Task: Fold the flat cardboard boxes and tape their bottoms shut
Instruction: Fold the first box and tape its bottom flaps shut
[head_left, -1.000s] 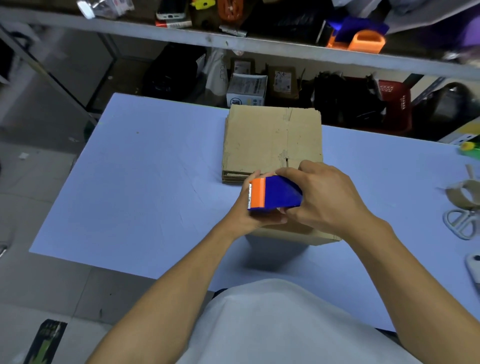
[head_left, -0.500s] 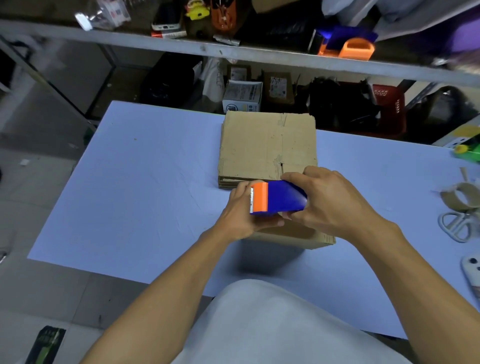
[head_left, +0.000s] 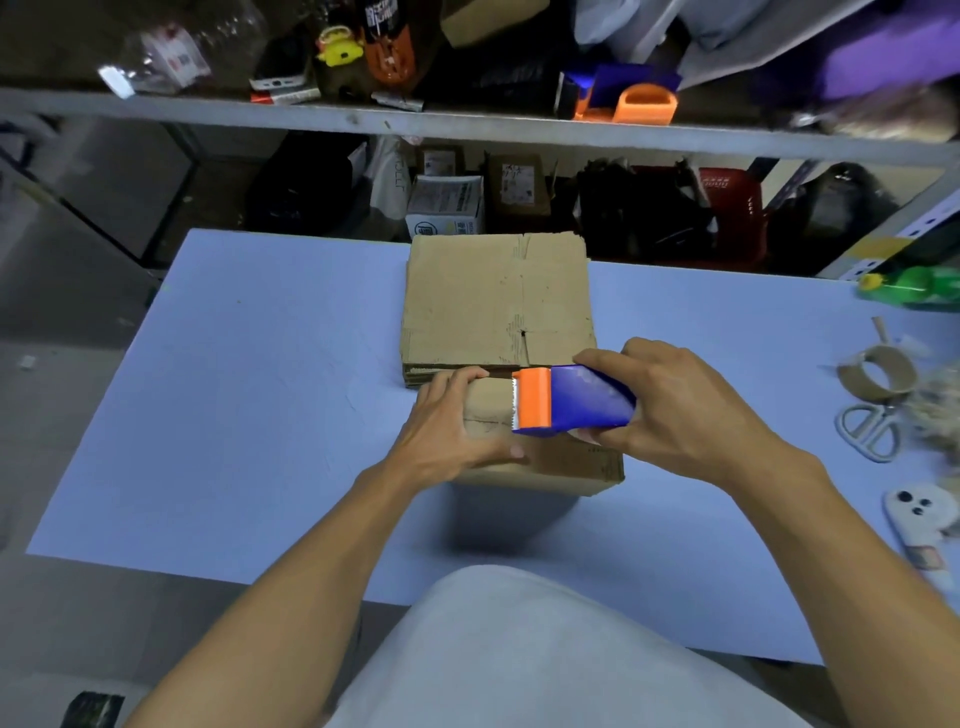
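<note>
- We are looking down at a pale blue tabletop (head_left: 234, 415), which is running out of view on the right and disappearing under a white-clad torso at the near edge.
- A stack of flat cardboard boxes (head_left: 488, 301) is lying at the far middle of the tabletop; we cannot count its layers.
- Just in front of it a folded box (head_left: 561, 462) is standing, and our hands and the dispenser are covering most of its top, so we cannot make out the flap seam or any tape.
- Our right hand (head_left: 675, 410) is curling round the blue and orange tape dispenser (head_left: 566, 400), holding it over the box with its toothed orange end pointing left; the roll inside is staying hidden.
- Our left hand (head_left: 452, 426) is pressing on the box's left part, fingers fairly straight over the far edge and thumb lying along the top.
- On the right, an empty tape core (head_left: 878, 374), pale scissors (head_left: 867, 431) and a white phone (head_left: 919, 514) are lying, the edge blurring them.
</note>
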